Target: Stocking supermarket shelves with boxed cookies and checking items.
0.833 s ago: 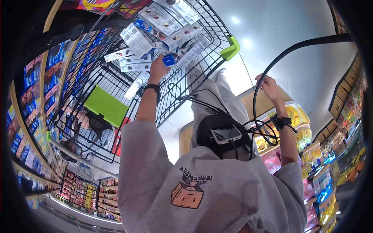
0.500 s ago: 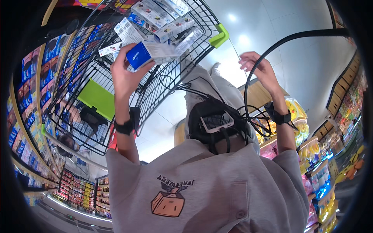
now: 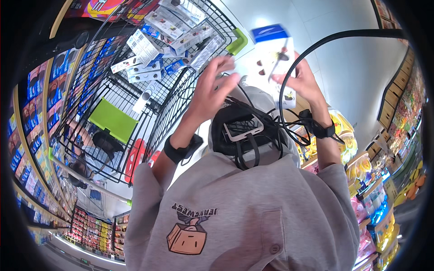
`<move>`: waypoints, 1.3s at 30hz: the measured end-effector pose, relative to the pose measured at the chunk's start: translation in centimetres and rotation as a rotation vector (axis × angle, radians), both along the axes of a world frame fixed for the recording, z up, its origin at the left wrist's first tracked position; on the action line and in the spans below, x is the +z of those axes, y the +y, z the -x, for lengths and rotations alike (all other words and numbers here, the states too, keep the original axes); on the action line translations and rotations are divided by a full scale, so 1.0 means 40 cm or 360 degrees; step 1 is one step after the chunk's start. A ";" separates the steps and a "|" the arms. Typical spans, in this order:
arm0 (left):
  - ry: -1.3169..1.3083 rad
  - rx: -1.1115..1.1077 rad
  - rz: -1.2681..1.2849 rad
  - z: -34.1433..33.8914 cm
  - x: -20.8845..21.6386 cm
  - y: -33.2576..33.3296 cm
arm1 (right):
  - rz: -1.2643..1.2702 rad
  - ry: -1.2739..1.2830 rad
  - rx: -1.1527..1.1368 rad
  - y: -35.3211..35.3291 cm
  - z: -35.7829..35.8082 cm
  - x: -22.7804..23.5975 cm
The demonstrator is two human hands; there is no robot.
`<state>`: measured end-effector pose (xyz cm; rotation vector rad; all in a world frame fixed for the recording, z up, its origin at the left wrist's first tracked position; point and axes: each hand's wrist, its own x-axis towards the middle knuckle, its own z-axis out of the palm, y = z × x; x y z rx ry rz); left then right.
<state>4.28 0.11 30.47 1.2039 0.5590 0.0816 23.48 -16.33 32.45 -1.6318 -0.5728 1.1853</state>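
My right hand point(image 3: 302, 82) grips a tall white and blue biscuit box point(image 3: 270, 56) by its side. The box stands upright in front of me, its blue end up and somewhat blurred. Left of it, my left hand point(image 3: 211, 90) is raised with fingers apart and nothing in it, slightly smeared by motion. It hovers near the side of a black wire shopping cart point(image 3: 163, 128). Inside the cart, several similar biscuit boxes point(image 3: 143, 47) lie in a loose heap at various angles.
A green flap point(image 3: 112, 118) sits in the cart, and a green bumper point(image 3: 237, 41) caps its corner. A black cable point(image 3: 334, 41) arcs past my right hand. A phone-like device point(image 3: 244, 129) and wires hang at my waist. Stocked shelves point(image 3: 31, 113) line the left; bagged goods point(image 3: 346, 135) stand at right.
The biscuit box has passed from my left hand to my right and turned upright. My left hand has let go and moved right, away from over the cart.
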 end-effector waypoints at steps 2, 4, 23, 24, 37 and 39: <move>0.0388 -0.0845 0.0053 0.064 -0.092 0.019 | -0.0024 0.0113 -0.0240 -0.004 -0.021 0.008; 0.0251 -0.1111 0.0146 0.082 -0.081 -0.010 | -0.0060 0.0058 -0.0421 -0.017 -0.032 0.012; 0.0159 -0.1615 -0.0064 -0.005 -0.135 -0.075 | -0.0200 0.0075 -0.0803 -0.058 0.065 0.021; 0.0201 -0.1803 0.0056 -0.014 -0.131 -0.100 | -0.0202 0.0071 -0.0812 -0.061 0.072 0.022; 0.0414 -0.2210 0.0039 0.018 -0.115 -0.111 | -0.0225 0.0092 -0.0902 -0.074 0.122 0.033; 0.0436 -0.2218 0.0032 0.033 -0.122 -0.109 | -0.0219 0.0091 -0.0881 -0.067 0.129 0.029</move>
